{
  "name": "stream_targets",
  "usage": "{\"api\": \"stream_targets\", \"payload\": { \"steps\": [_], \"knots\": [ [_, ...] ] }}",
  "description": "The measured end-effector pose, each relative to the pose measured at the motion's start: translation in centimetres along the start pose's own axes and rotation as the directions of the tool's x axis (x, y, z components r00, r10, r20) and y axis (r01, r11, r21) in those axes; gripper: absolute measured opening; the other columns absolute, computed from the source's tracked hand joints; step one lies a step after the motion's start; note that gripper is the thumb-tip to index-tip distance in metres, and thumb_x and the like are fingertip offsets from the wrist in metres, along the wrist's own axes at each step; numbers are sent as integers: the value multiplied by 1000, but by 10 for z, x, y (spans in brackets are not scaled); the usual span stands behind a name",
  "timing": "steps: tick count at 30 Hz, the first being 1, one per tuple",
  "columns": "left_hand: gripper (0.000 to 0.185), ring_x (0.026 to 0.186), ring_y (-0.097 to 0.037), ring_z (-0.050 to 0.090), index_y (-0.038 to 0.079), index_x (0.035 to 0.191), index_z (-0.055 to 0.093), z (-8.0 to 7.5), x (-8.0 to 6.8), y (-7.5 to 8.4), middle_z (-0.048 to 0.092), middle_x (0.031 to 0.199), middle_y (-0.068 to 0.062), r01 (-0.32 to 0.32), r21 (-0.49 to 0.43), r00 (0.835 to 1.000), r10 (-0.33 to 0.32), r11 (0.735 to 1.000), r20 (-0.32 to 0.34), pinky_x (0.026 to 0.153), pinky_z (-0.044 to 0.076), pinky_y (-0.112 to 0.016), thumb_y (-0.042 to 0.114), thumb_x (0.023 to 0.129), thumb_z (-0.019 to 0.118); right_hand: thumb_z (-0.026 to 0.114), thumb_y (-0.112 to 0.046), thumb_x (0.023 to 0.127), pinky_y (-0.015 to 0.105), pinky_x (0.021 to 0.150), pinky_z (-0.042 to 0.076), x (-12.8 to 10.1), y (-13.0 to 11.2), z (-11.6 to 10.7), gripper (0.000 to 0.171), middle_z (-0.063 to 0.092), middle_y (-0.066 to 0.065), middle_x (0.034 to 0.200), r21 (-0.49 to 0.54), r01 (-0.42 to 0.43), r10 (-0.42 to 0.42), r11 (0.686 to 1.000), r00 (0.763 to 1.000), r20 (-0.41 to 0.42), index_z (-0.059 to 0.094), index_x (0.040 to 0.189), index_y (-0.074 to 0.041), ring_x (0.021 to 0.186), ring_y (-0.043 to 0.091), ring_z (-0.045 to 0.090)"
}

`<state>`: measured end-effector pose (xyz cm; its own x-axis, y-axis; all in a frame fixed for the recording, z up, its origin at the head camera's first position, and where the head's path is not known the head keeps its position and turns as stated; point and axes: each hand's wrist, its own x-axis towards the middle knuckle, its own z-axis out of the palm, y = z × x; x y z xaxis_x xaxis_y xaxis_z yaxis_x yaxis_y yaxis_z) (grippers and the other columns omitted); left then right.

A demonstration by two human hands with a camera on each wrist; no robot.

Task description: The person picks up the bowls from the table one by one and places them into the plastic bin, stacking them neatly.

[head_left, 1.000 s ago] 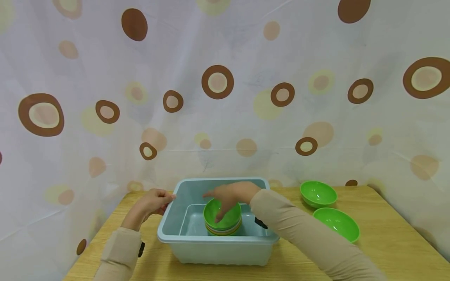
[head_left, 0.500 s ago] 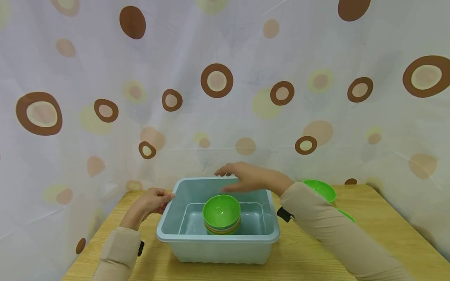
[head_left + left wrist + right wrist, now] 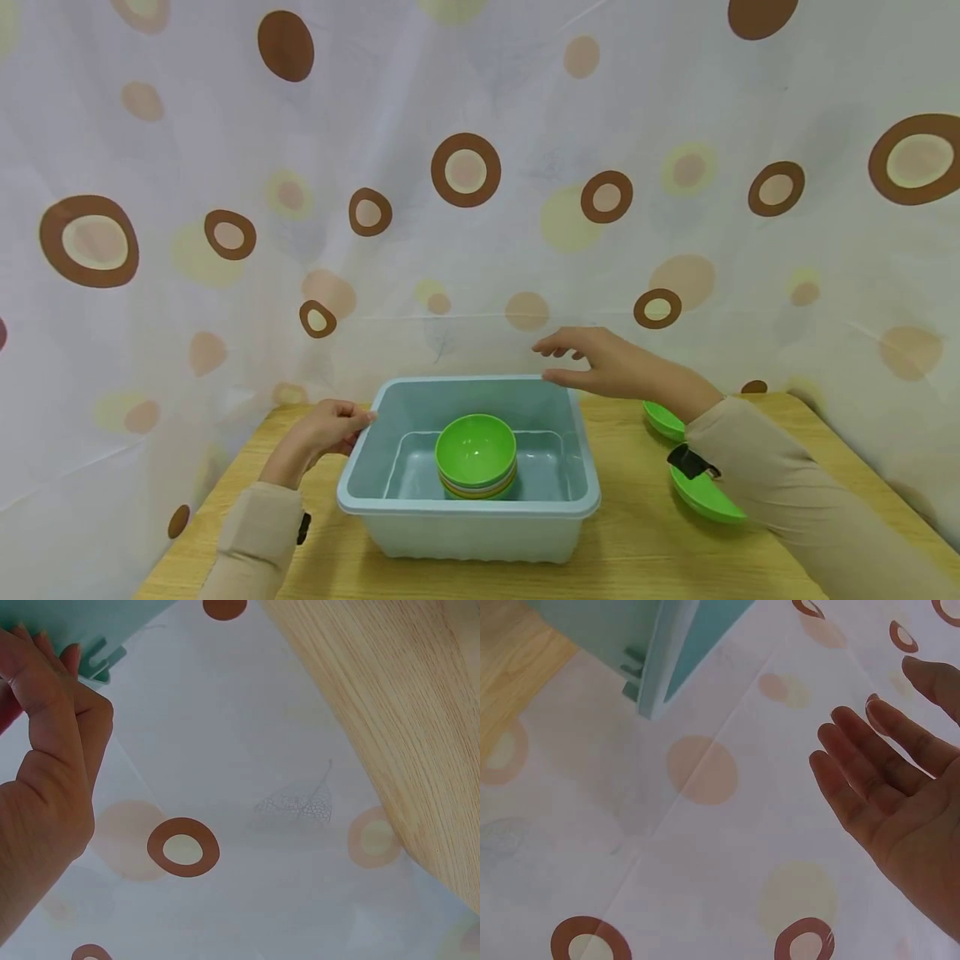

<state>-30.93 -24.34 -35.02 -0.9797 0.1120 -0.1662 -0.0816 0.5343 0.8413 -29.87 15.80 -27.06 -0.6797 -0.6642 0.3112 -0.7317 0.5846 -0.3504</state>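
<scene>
Two hands, one tub and several bowls, as I see them from my station. The left hand (image 3: 326, 435) pinches the left rim of the pale blue tub (image 3: 472, 537), thumb above and fingers curled beneath. The right hand (image 3: 603, 365) holds nothing; its fingers are loosely extended, the thumb apart, and it hangs near the tub's rear right corner. The head view sets thumb and rear rim almost in line, but the right wrist view shows me a gap between them, and the palm too. The wrist views alone reveal small hooked brackets (image 3: 101, 664) on the tub's outer side; only the head view lets me see inside.

There, one stack of nested bowls (image 3: 476, 454) stands on the tub's floor, between the hands and nearer to me than the right; its top bowl is green, with pale and yellow rims beneath. I cannot count its layers surely. Two further green bowls (image 3: 707, 500) rest on the wooden bench (image 3: 622, 483), right of the tub, both partly covered by the right arm. Beige sleeves (image 3: 258, 525), two in number, each carry a black fitting (image 3: 692, 462) at the cuff. A spotted cloth (image 3: 420, 267) hangs behind.
</scene>
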Motion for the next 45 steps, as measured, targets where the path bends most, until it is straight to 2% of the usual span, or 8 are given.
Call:
{"api": "stream_targets", "payload": {
  "steps": [5,16,26,33,38,42,45],
  "knots": [
    [21,66,-16,58,1,85,60,1,1,0,57,77,-7,6,8,1000,-6,1000,-7,65,55,-30,18,98,56,67,-20,92,45,89,50,-20,15,-5,36,63,5,119,-13,-18,18,1000,999,-36,60,124,-6,105,23,59],
    [22,66,-16,58,1,86,60,2,1,-1,58,78,-7,8,2,1000,-8,1000,1,65,55,-30,19,98,56,64,-22,94,45,86,50,-67,39,-14,34,63,5,120,-44,-108,107,993,994,-30,60,123,-6,104,24,59],
    [21,67,-16,57,1,88,60,-1,2,4,58,79,-7,10,16,1000,-10,1000,0,65,55,-29,18,98,56,68,-22,91,40,79,52,-102,62,-9,34,65,4,115,-108,-143,142,984,990,-17,63,119,-5,97,22,61],
    [23,65,-15,57,2,83,59,-1,-2,4,57,75,-6,-10,-13,1000,10,1000,21,64,54,-29,19,98,56,68,-31,90,42,81,50,-128,79,-3,40,64,6,116,-158,-213,218,964,976,16,62,119,-4,99,26,60],
    [24,65,-15,57,2,83,59,-1,-3,5,57,75,-6,-21,-18,999,21,1000,34,63,54,-29,20,98,56,69,-32,89,47,85,50,-143,90,4,44,63,10,117,-181,-239,252,954,966,50,62,120,-1,104,33,60],
    [24,65,-15,57,2,83,59,0,-3,4,56,75,-6,-13,-5,1000,13,1000,26,63,54,-29,20,98,56,71,-36,86,53,87,47,-151,97,11,54,61,17,118,-154,-249,267,956,957,115,60,122,3,109,41,57],
    [24,65,-15,56,2,83,59,0,-3,3,55,75,-5,-10,0,1000,10,1000,21,63,54,-29,21,98,56,73,-39,83,59,88,44,-156,100,15,64,55,28,122,-118,-297,315,947,933,176,56,125,6,112,49,51]
  ]
}}
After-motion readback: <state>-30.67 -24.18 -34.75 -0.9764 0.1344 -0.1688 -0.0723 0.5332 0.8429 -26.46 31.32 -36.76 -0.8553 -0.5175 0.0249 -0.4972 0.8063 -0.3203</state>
